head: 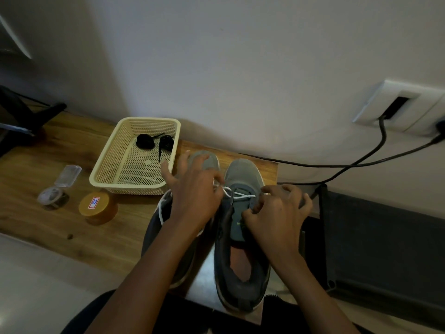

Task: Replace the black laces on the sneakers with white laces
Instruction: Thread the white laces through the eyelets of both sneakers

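Wooden table (48, 165) is standing against a pale wall (240, 68), with two black cables (361, 162) trailing from a white wall socket (397, 104) at right. Cream mesh basket (149, 119) is sitting at the back of the table, holding the coiled black laces (145, 141). Orange-lidded jar (97, 206) and clear plastic container (51, 196) are sitting to the basket's near left. Two grey sneakers are lying side by side at the table's right end, toes toward the wall: left sneaker (207, 160) just beside the basket, right sneaker (243, 172) touching it. White lace (240, 195) is crossing the right sneaker's front eyelets. Left hand (195, 189) is reaching over the left sneaker, thumb and forefinger pinching the lace where it leaves the right sneaker, other fingers spread. Right hand (277, 213) is pressing against the right sneaker's outer eyelet row with fingers curled; whether it is gripping the lace cannot be told. Another white strand is hanging down the left sneaker's outer side.
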Available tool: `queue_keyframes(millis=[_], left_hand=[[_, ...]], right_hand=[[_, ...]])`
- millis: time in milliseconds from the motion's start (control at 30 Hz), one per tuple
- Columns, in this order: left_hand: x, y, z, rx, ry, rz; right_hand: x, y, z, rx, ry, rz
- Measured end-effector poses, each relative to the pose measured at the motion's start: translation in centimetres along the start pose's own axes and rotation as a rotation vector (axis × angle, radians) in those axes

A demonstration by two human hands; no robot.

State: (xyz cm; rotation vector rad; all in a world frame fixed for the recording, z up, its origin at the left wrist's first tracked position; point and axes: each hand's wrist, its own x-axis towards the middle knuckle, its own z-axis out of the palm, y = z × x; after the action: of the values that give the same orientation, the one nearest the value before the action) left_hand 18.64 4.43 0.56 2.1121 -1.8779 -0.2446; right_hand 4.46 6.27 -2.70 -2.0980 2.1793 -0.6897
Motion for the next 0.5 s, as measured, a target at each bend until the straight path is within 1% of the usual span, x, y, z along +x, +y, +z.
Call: queue_keyframes(millis=[67,100,167,267,500], left_hand=[[-0.2,0.5,0.1,0.055,-0.037,0.073],[-0.3,0.7,0.1,0.076,-0.058,0.081],[-0.5,0.9,0.2,0.087,-0.087,0.062],[-0.6,0.9,0.5,0.090,-0.084,0.048],[-0.6,1.1,1.0,0.091,-0.057,0.086]], right_hand=[[0.0,0.0,0.0,0.000,0.004,0.000],[0.0,-0.1,0.0,0.004,0.007,-0.001],[-0.1,-0.1,0.0,0.011,0.010,-0.005],[0.0,0.0,0.1,0.034,-0.004,-0.001],[1.2,0.7,-1.0,0.261,-0.165,0.205]])
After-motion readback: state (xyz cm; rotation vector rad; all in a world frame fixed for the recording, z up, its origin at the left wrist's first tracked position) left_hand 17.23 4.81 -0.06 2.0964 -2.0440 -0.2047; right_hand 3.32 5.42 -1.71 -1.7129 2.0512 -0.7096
